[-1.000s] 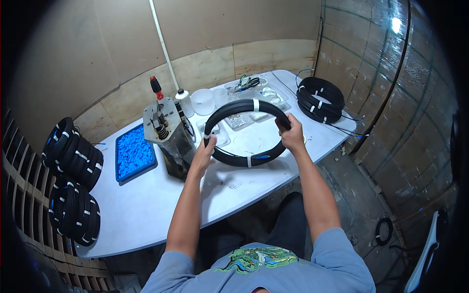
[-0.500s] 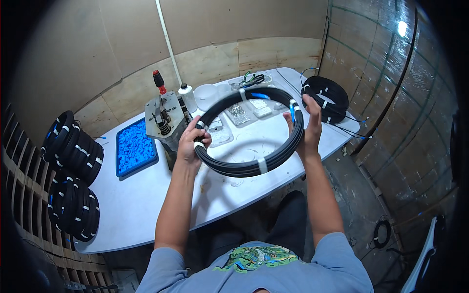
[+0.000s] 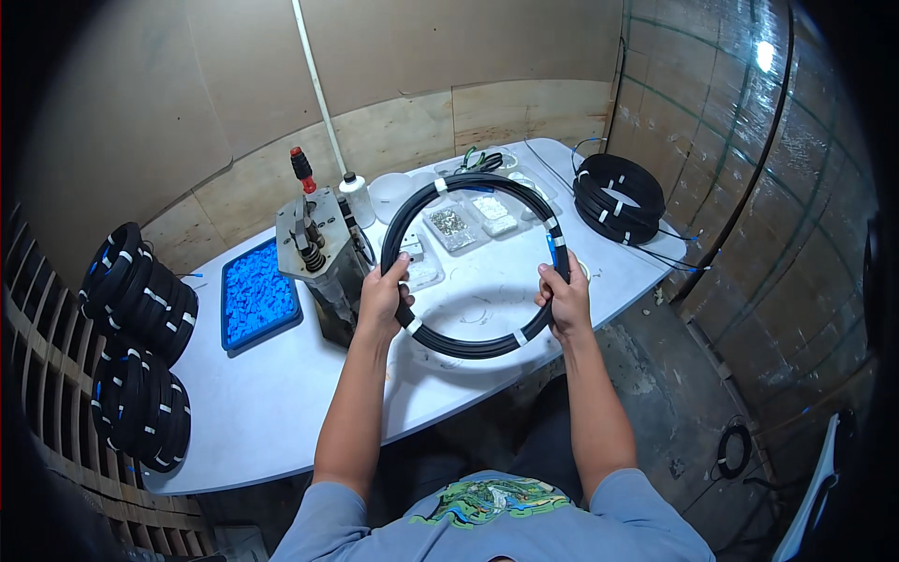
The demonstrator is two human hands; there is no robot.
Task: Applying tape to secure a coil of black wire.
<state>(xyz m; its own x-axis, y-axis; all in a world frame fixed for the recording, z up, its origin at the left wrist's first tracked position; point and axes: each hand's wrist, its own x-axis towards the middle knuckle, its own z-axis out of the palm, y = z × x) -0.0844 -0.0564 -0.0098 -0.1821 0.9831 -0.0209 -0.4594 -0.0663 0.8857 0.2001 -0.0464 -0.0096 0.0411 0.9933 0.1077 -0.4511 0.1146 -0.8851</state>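
Between my hands, a coil of black cable point(image 3: 468, 349) bound with white ties is held up over the table. My left hand point(image 3: 382, 298) wraps round the coil's left side, with the thumb on its inner edge. On the opposite side my right hand point(image 3: 567, 298) grips it, close below a blue connector point(image 3: 551, 245) on the cable. The coil's face is turned toward me and the tabletop shows through its ring. Left of my left hand stands a metal bench press point(image 3: 323, 248) with a red and black handle.
A blue tray of small blue parts point(image 3: 255, 292) lies left of the press. Stacked cable coils point(image 3: 140, 407) stand at the table's left edge, more coils point(image 3: 618, 201) at the right rear. Clear boxes of small parts point(image 3: 451, 228) and a white bottle point(image 3: 356, 197) sit behind.
The coil has tilted up to face me more squarely and come slightly nearer. My right hand, earlier with fingers extended beside the coil, has closed round it.
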